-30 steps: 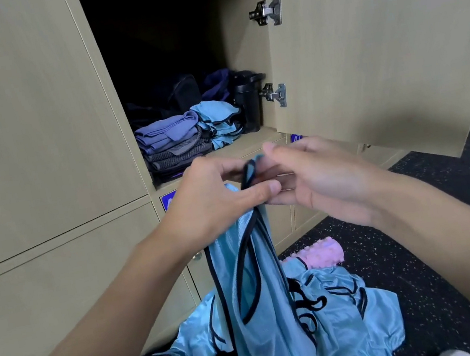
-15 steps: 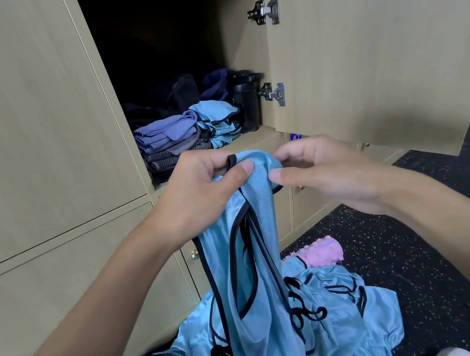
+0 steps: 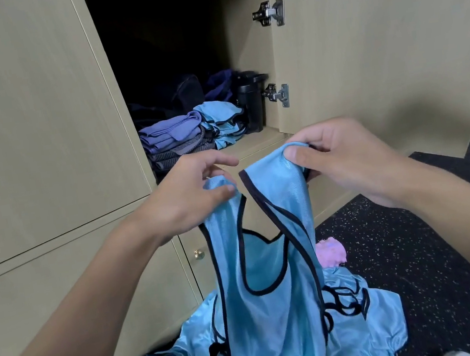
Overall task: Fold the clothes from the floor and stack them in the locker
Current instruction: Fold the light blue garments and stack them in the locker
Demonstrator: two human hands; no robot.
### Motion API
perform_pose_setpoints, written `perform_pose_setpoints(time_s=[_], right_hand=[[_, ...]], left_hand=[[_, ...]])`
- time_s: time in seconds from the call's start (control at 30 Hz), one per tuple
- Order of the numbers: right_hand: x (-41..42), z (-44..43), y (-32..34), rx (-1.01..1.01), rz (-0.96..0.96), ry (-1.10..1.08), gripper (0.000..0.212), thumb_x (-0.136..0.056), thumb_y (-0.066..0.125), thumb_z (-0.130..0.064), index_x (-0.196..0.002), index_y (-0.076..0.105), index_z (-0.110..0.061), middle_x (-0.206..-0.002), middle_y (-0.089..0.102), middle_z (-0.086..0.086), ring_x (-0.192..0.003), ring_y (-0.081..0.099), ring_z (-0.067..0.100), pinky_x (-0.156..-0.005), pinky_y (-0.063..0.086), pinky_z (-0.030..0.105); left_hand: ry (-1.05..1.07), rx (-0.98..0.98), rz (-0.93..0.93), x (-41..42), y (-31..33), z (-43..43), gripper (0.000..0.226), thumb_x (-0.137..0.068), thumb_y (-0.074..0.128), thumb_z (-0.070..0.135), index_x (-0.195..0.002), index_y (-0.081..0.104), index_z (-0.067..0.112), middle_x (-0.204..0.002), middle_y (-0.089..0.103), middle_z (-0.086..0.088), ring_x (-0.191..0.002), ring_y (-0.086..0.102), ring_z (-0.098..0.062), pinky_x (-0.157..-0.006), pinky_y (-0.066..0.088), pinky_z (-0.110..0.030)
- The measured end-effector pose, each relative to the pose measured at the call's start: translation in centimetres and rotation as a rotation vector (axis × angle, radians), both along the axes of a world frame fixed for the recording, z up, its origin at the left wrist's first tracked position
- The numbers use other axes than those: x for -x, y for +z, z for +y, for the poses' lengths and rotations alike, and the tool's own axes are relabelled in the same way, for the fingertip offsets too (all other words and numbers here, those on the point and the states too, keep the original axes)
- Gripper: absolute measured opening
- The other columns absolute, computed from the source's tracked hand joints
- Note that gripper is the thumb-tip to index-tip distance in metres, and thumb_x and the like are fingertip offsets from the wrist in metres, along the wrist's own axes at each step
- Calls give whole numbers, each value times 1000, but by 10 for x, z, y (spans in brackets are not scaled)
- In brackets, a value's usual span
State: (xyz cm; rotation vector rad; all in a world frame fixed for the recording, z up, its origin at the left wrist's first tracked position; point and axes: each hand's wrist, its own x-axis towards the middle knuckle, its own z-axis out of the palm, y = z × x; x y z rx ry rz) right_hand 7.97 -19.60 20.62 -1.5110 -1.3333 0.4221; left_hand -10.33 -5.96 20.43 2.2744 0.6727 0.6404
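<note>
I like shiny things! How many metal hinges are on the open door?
2. One hinge sits high on the open locker door, the other lower down, beside the black bottle. Another may hide above the picture's top edge.

One camera only, worn on the person's head, looking forward and down. It sits close: the left hand (image 3: 188, 201), the right hand (image 3: 349, 165) and the blue vest (image 3: 266, 297) fill the middle, with the open locker (image 3: 253, 50) straight ahead and the floor (image 3: 412, 257) at lower right.
</note>
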Motion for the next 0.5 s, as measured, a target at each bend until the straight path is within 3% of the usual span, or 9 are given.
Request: perform_pose_setpoints(time_s=[0.1, 0.2, 0.37, 0.43, 0.5], right_hand=[[4, -7, 9, 15, 26, 135, 16, -96, 59, -10, -94, 75, -9, -91, 77, 5, -81, 68, 10, -77, 54, 24], [15, -9, 11, 69, 90, 277, 14, -89, 62, -15, -94, 74, -10, -89, 76, 2, -80, 67, 7, -75, 51, 19], [26, 7, -8, -14, -63, 39, 9, -90, 71, -17, -90, 79, -21, -110, 69, -7, -106, 63, 5, -102, 46, 33], [29, 8, -10, -16, -54, 54, 11, -91, 68, -16, -92, 79, -19, -105, 73, -7, -101, 65, 3, -97, 48, 25], [30, 9, -10, -27, -83, 46, 14, -94, 64, -14, -91, 78, -12, -93, 75, 3, -82, 64, 4, -82, 49, 25]], left_hand=[[4, -12, -68, -1, 1, -3, 30, -91, 68, 4, -108, 65, 28, -99, 73, 7, -95, 67, 0, -101, 51, -31], [7, 20, -230, -5, 2, -11, 21, -89, 70, 2, -102, 68, 18, -90, 77, 8, -88, 72, -9, -92, 57, -34], [-1, 62, -434, -10, 8, -25, 20, -84, 77, 2, -100, 68, 9, -84, 78, 6, -85, 74, -16, -81, 59, -27], [-7, 73, -462, -11, 9, -27, 21, -82, 78, 1, -98, 68, 10, -85, 78, 4, -85, 75, -19, -82, 60, -30], [-18, 84, -467, -11, 10, -25, 21, -81, 78, -1, -96, 68, 11, -89, 78, -1, -80, 74, -17, -80, 60, -28]])
